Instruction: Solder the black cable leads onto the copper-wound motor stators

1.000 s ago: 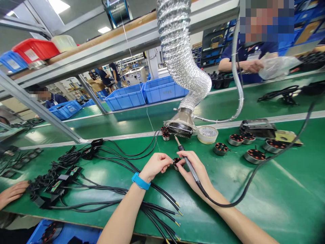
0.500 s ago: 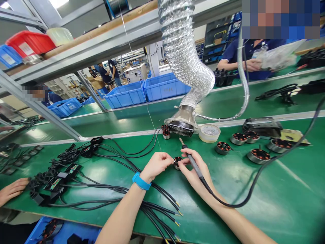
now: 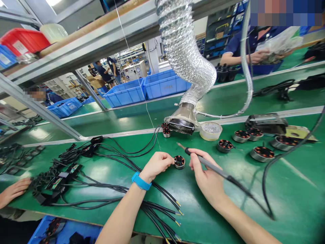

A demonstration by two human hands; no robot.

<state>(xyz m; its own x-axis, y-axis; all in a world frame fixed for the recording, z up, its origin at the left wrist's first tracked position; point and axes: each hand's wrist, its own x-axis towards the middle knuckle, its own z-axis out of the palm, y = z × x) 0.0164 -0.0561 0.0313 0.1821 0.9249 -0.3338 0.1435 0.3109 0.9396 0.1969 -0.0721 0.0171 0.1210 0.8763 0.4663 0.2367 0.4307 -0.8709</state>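
My right hand (image 3: 209, 173) grips a soldering iron (image 3: 209, 164) like a pen, its tip pointing up and left, apart from the work. Below and left of that tip, a small round motor stator (image 3: 179, 162) with copper coils and a metal rim lies on the green bench. Thumb and forefinger of my left hand (image 3: 160, 165) are pinched together at the stator's left edge. A thin solder wire (image 3: 151, 122) hangs from above and runs down into these fingers; its end at the stator is too small to make out. A blue wristband (image 3: 141, 181) circles my left wrist.
A fume duct (image 3: 181, 118) hangs above the work, beside a round tub (image 3: 210, 131). Several stators (image 3: 262, 154) stand at right. Black cables (image 3: 106, 186) with bared ends cross the bench at left. Another person's hand (image 3: 16, 190) rests at far left; a co-worker (image 3: 236, 51) sits opposite.
My right hand has moved right, away from the stator, and the soldering iron now lies flatter. The stator shows more fully. My left hand stays at its edge.
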